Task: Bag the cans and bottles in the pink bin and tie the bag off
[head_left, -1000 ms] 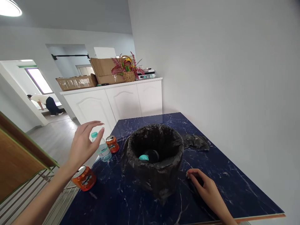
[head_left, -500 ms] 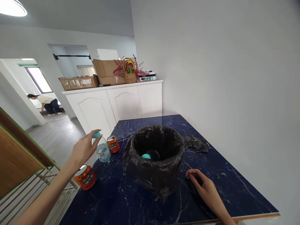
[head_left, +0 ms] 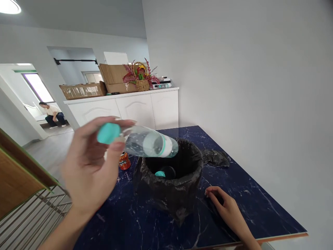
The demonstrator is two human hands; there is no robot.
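My left hand (head_left: 91,163) grips a clear plastic water bottle (head_left: 137,140) by its neck, near the teal cap. The bottle lies almost level in the air, its base over the mouth of a bin lined with a black plastic bag (head_left: 169,198). Inside the bin are a second teal cap (head_left: 160,173) and a dark round item that I cannot make out. Behind my left hand, an orange soda can (head_left: 124,161) stands partly hidden. My right hand (head_left: 222,203) rests on the table right of the bin, fingers curled in, with nothing visible in them.
The dark blue marbled table (head_left: 249,205) meets a wall on the right. A crumpled black plastic bag (head_left: 215,158) lies behind the bin. Beyond stands a white cabinet (head_left: 137,107) with cardboard boxes and a flower basket (head_left: 142,85). A metal rack (head_left: 33,215) is at left; a person sits far off.
My left hand has lifted the bottle off the table and swung it right, tipping it over the bin. The nearer soda can is now hidden. My right hand stays put.
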